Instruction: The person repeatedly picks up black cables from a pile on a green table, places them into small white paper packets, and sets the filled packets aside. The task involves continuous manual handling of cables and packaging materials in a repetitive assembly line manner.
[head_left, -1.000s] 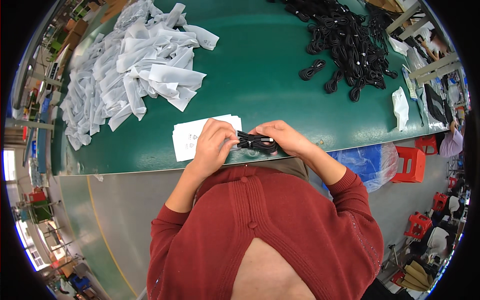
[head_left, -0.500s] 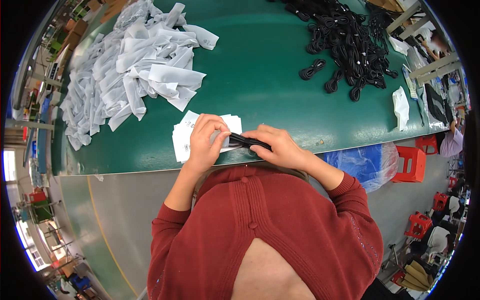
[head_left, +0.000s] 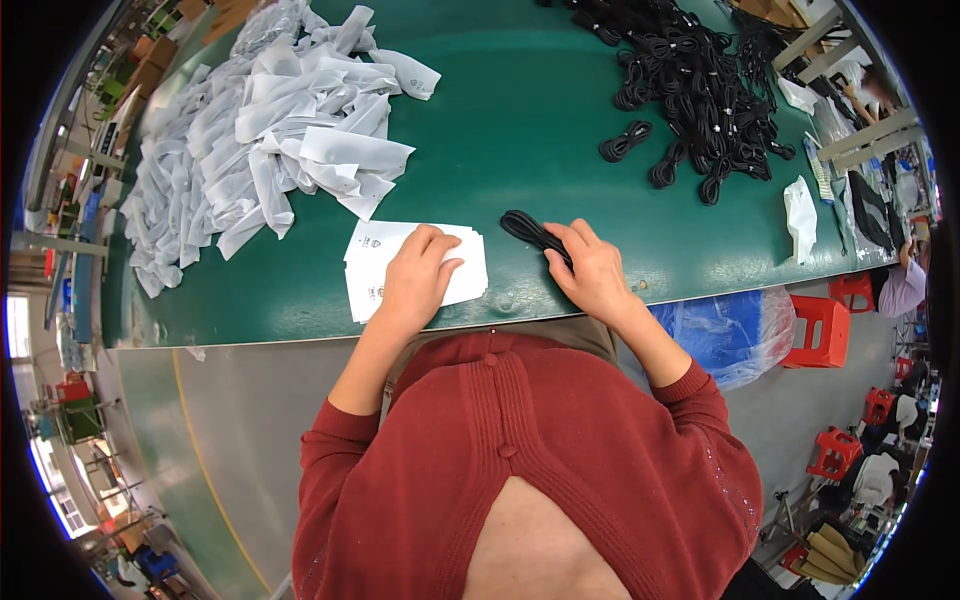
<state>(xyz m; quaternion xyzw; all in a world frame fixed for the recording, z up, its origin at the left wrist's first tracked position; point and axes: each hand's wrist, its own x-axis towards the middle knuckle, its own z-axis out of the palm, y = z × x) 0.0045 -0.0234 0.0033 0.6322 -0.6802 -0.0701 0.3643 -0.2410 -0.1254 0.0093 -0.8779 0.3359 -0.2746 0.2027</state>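
The black cable (head_left: 525,229) is now apart from the stack of white sheets (head_left: 368,262). Half a second ago it lay between both hands, over the right edge of the stack; now only the right hand (head_left: 592,270) has it, just to the right of the sheets. For the work in hand, this means the cable is outside the sheets and the two hands are no longer joined by it.

The right hand's fingers are closed round the near end of the coil, thumb on one side; the far loop sticks out, tilted up and to the left, over the green tabletop (head_left: 480,130). The left hand (head_left: 418,278) lies on the stack, its fingers loosely curled and its thumb and forefinger parted, with only white showing between them. No firm hold shows there, and whether the hidden fingertips press on the top sheet I cannot tell. Nor can I tell whether the sheets are flat bags.

The large heap of cloudy white bags (head_left: 270,120) on the left looks unchanged, as does the pile of black cables (head_left: 710,100) at far right. Two coils lie loose beside that pile, well apart from the right hand.
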